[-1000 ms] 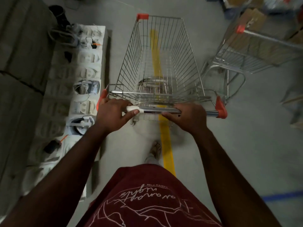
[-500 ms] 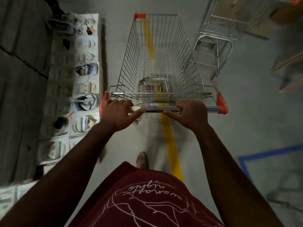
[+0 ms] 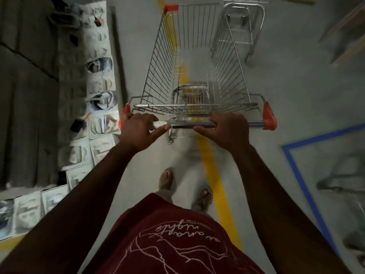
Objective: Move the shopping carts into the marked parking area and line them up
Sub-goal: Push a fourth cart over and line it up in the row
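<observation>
Chromed wire formed the basket of the shopping cart (image 3: 197, 62), which stood on the concrete floor (image 3: 296, 91) astride the yellow line (image 3: 215, 175); the left hand (image 3: 138, 131) was closed around the handle bar (image 3: 254, 124) near its left red end cap, the right hand (image 3: 227, 131) closed around it right of centre. Over the past second the cart had advanced along the line; the second cart (image 3: 243, 22), formerly well off to the right, was now just beside the basket's front right corner, only its lower frame in view; whether the two touched could not be told. A blue taped outline (image 3: 296, 167), absent a second ago, had come into view on the floor at the right, level with the person's body; judged the marked parking area. The trays of moulded packing (image 3: 98, 80) along the left had slid rearward in view. Assessment: transport step under way, cart not yet within the outline; a right turn appeared necessary, with care for the neighbouring cart.
</observation>
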